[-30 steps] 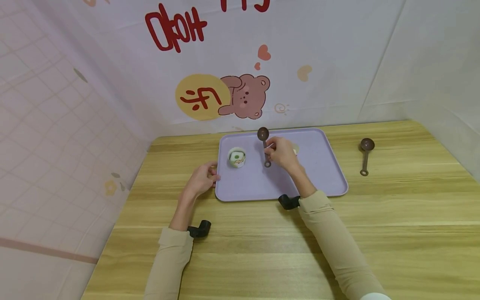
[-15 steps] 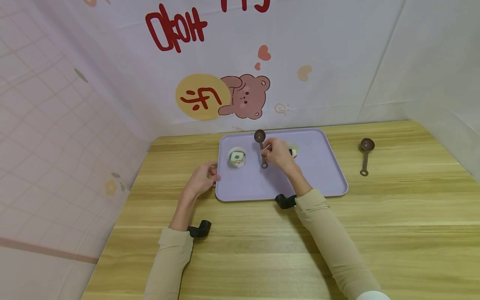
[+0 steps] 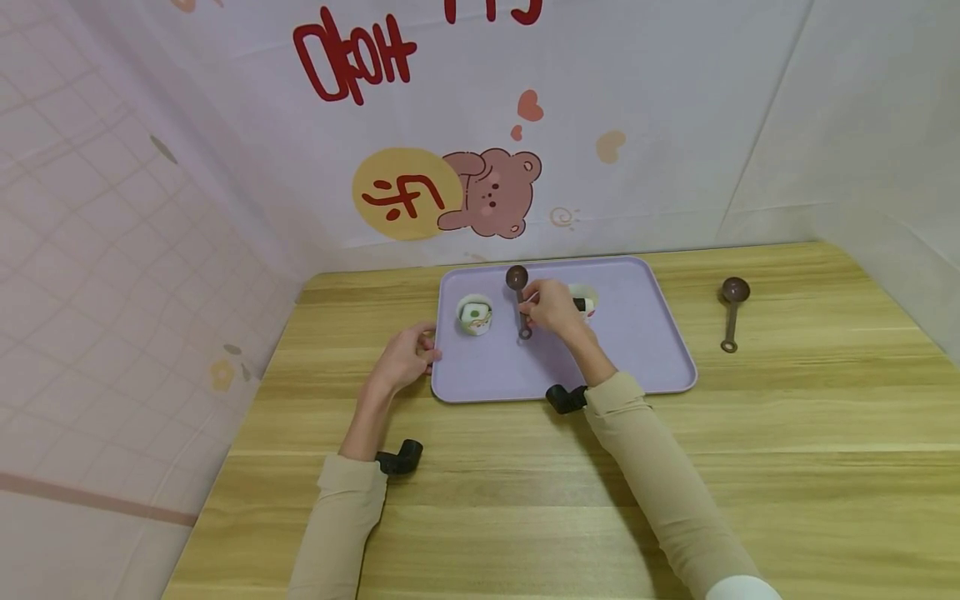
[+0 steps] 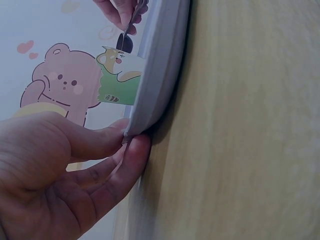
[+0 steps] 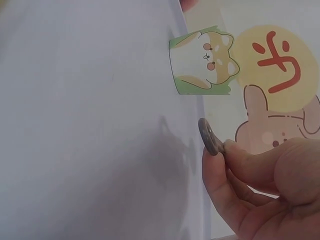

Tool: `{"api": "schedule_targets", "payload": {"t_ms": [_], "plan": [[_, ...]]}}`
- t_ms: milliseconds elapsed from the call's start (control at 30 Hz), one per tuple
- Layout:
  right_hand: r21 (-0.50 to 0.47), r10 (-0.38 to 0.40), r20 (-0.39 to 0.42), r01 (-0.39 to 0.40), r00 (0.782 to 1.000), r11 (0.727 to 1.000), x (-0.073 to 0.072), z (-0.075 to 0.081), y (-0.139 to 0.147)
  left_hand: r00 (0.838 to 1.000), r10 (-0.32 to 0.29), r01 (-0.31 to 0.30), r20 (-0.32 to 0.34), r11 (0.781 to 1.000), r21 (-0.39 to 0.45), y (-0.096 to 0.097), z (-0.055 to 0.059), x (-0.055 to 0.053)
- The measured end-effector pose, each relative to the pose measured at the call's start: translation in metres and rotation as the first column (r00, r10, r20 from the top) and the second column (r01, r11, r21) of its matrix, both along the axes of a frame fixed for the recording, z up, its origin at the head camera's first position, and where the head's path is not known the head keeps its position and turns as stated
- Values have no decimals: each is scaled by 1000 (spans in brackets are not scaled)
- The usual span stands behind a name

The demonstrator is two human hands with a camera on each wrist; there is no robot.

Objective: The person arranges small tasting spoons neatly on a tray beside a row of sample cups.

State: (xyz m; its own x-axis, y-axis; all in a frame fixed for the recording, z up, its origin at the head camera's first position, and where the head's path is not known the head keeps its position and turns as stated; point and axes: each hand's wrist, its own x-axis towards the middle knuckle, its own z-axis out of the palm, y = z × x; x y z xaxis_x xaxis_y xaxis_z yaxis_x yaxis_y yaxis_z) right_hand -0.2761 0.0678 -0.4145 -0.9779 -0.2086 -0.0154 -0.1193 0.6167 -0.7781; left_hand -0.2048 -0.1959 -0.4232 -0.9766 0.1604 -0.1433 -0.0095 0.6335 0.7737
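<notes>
My right hand pinches the handle of a brown measuring spoon over the lilac tray. Its bowl points toward the back wall; the ringed handle end sticks out past the fingertips in the right wrist view, with a shadow on the tray below. At the tray's left edge my left hand grips the rim, thumb on top and fingers underneath. Just left of the spoon stands a small paper cup with a dog print and a white piece with a green dot inside.
Partly behind my right hand, a second cup on the tray holds a white piece with a black band. Another brown measuring spoon lies on the wooden table right of the tray. A printed cloth rises close behind the tray.
My right hand has moved left and slightly nearer with the measuring spoon, uncovering more of the second cup. My left hand stays at the tray's edge.
</notes>
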Motion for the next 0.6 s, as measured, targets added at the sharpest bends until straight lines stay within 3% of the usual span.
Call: {"api": "schedule_targets", "payload": {"t_ms": [600], "plan": [[10, 8, 73, -9, 997, 1000, -3, -5, -8, 1000, 2, -2, 1, 1000, 11, -1, -1, 0]]}}
